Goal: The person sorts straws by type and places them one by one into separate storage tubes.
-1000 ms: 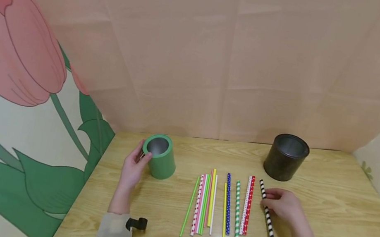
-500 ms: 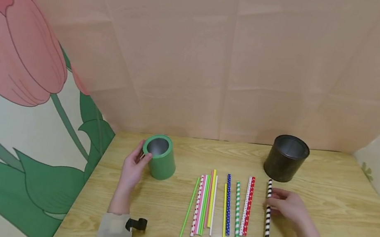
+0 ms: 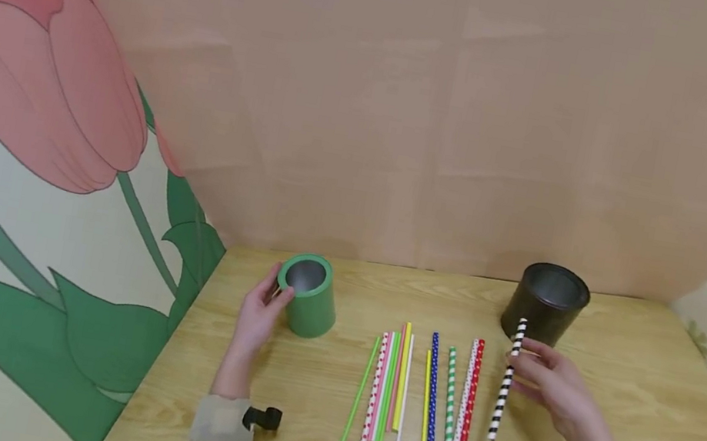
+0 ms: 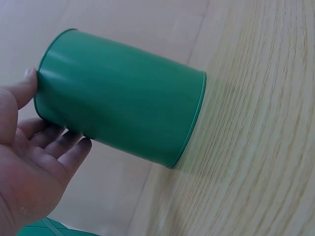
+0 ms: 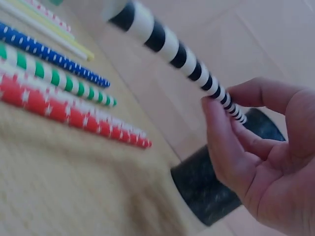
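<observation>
Between thumb and fingers, my right hand [image 3: 557, 387] pinches a black-and-white striped paper straw [image 3: 501, 405]. In the right wrist view the straw [image 5: 187, 61] is lifted off the wood and tilted. A black can [image 3: 536, 313] stands just behind that hand and straw, overlapped by them in the head view. My left hand [image 3: 257, 314] holds a green can [image 3: 313, 315] that stands upright at the left, its top uncovered. The thumb lies at its rim and the other fingers at its side, as the left wrist view of the can [image 4: 120, 98] shows.
Several loose straws lie side by side mid-table [image 3: 320, 418]. Among them are a red starred straw [image 3: 472, 396], a green-and-white striped one [image 3: 450, 408], a blue one [image 3: 433, 394] and a thin green one [image 3: 360, 393]. A pinkish backdrop [image 3: 408, 144] hangs behind the table.
My right hand has raised the striped straw from the table, turned it and carried it slightly toward the black can. The left hand stays on the green can. The head view has shifted slightly.
</observation>
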Available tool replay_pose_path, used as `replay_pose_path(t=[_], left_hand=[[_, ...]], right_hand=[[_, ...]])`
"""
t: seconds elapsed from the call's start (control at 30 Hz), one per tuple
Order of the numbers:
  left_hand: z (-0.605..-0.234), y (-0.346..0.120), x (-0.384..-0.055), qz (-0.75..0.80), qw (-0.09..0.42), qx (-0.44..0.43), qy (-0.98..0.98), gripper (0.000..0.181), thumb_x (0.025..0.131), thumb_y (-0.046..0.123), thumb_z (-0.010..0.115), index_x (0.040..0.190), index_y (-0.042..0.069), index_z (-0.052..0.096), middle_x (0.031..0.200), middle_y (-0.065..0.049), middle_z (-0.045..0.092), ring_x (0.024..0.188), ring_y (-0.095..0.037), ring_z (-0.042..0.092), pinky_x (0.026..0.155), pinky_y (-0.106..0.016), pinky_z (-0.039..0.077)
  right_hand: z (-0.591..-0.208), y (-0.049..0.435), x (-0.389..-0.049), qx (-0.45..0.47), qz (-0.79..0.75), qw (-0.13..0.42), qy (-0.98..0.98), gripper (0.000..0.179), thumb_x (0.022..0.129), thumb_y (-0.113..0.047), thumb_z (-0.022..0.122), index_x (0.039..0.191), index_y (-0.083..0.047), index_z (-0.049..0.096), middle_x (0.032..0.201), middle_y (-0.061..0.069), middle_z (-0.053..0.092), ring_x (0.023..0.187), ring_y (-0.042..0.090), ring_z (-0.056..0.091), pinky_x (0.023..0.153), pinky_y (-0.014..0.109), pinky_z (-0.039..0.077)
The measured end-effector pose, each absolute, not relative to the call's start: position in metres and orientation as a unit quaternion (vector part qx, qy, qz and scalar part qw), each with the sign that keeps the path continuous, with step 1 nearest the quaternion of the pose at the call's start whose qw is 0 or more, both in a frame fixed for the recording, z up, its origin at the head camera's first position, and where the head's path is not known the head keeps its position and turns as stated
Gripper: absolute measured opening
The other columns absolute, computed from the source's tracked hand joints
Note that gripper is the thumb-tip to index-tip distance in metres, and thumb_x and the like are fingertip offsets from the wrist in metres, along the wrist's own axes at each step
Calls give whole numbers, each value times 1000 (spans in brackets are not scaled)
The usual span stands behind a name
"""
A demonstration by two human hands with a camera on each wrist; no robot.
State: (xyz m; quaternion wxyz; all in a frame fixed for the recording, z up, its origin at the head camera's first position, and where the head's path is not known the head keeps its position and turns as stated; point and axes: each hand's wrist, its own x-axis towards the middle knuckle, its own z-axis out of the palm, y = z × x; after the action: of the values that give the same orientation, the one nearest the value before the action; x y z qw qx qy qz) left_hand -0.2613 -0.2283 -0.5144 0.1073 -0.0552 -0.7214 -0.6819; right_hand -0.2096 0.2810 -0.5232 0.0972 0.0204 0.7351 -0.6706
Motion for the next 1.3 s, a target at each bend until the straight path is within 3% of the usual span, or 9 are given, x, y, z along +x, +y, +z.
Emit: replay_pose_path(t=[0.1, 0.23, 0.47, 0.8, 1.03, 1.3], left_hand=[[-514, -225, -261, -679, 108, -60, -723, 68, 107, 13, 68, 165, -2, 34, 173, -18, 29, 158, -37, 30, 128, -45, 30], [-514, -223, -260, -681, 111, -56, -721, 67, 107, 9, 67, 164, -3, 34, 172, -20, 30, 158, -38, 30, 128, -47, 30], [-515, -223, -259, -682, 106, -51, -721, 67, 108, 9, 66, 165, -3, 33, 173, -19, 29, 159, -38, 29, 128, -46, 30], [-516, -226, -260, -678, 113, -54, -724, 70, 106, 14, 69, 164, -4, 34, 172, -20, 29, 158, -37, 30, 127, -45, 32], [-517, -224, -261, -679, 112, -56, -723, 68, 107, 11, 67, 164, -5, 32, 172, -22, 27, 158, -40, 28, 127, -46, 31], [-515, -224, -260, -683, 115, -57, -719, 69, 107, 12, 68, 164, -5, 33, 172, -19, 29, 158, -39, 29, 127, -45, 31]], right_hand=[[-517, 276, -212, 11, -698, 82, 712, 66, 110, -14, 62, 156, 15, 26, 111, -14, 69, 102, 2, 67, 86, 26, 64], [-511, 262, -216, 25, -746, 74, 661, 55, 108, -15, 65, 151, 5, 38, 112, -10, 68, 105, 5, 68, 89, 26, 63], [-502, 223, -220, 53, -842, -6, 536, 20, 108, -10, 65, 126, -16, 59, 109, -6, 69, 99, 8, 71, 87, 28, 65], [-485, 173, -235, 111, -900, -102, 410, 23, 105, -2, 66, 123, -13, 58, 100, -2, 69, 94, 12, 70, 83, 32, 66], [-485, 139, -245, 116, -890, -161, 411, 28, 104, -1, 68, 127, -11, 56, 105, 3, 66, 96, 15, 71, 84, 34, 67], [-473, 92, -256, 92, -897, -191, 388, 26, 104, 1, 66, 124, -9, 53, 99, 2, 63, 91, 14, 69, 81, 35, 67]])
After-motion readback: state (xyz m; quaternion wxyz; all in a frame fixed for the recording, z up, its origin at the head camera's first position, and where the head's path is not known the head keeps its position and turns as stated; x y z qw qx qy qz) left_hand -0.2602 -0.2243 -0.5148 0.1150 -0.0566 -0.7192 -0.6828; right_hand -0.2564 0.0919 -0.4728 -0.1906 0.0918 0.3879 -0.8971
